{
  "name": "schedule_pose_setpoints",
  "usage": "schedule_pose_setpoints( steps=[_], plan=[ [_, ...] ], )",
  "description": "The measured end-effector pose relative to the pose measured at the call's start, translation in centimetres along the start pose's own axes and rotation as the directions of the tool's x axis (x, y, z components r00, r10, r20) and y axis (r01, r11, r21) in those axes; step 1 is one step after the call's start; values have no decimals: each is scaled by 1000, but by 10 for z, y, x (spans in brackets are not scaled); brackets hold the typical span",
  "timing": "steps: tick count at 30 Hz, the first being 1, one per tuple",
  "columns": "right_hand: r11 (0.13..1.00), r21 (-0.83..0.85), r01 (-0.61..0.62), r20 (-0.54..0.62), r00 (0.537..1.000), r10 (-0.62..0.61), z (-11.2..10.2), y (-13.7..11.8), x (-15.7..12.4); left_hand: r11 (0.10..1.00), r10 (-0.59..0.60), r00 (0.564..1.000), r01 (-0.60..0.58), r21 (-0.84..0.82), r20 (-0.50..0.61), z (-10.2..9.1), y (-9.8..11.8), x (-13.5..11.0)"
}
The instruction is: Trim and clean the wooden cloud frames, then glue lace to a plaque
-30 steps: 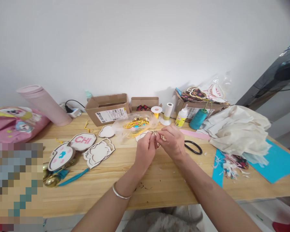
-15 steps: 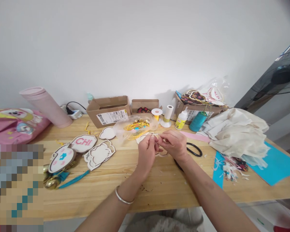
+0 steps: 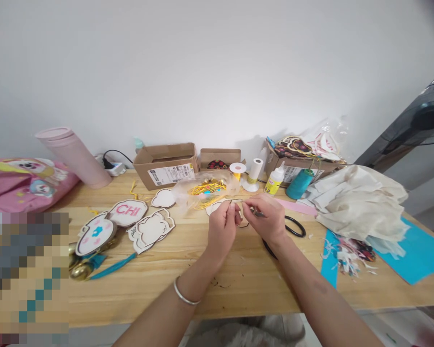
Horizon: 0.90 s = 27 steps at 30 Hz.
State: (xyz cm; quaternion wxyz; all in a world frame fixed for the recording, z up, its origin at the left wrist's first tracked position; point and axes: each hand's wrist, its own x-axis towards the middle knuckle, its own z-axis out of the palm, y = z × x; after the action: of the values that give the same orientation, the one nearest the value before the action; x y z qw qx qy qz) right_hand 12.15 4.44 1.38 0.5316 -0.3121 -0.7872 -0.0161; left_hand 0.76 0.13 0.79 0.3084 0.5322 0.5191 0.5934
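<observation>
Over the middle of the table, my left hand (image 3: 221,229) is closed in a pinch, thumb against the fingers. Just to its right, my right hand (image 3: 266,218) is pinched too, its fingertips close to the left ones. Whatever lies between the fingers is too small to make out. Behind both hands lies a pale cloud-shaped cutout (image 3: 214,208) with a dark edge, partly covered by them. Black scissors (image 3: 299,232) rest under my right wrist, only the handles showing. A clear plastic bag (image 3: 186,193) with yellow cords (image 3: 211,188) sits beyond my hands.
Decorated plaques (image 3: 127,213), layered cutouts (image 3: 152,230) and brass bells (image 3: 81,271) lie at left. Cardboard boxes (image 3: 166,166), a glue bottle (image 3: 275,179) and a teal thread cone (image 3: 299,184) stand behind. Crumpled cream fabric (image 3: 361,200) and blue sheets (image 3: 412,250) lie right.
My fingertips have drawn slightly apart, and the fingers of my right hand have shifted a little. The whole view has moved slightly; the things on the table look the same.
</observation>
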Motion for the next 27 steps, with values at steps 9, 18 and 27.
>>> schedule_pose_setpoints(
  steps=[9, 18, 27],
  plan=[
    [960, -53, -275, 245, 928, 279, 0, -7, 2, 951, 138, 984, -163, 261, 111, -3, -4, 2],
    [935, -6, -353, 173, 921, 349, -2, -7, 0, 908, 227, 946, -292, 302, 231, -2, -6, -1],
    [966, 72, -250, 8, 968, 250, 4, -6, -4, 1000, -11, 999, 11, 12, 40, 10, -9, -5]
  ],
)
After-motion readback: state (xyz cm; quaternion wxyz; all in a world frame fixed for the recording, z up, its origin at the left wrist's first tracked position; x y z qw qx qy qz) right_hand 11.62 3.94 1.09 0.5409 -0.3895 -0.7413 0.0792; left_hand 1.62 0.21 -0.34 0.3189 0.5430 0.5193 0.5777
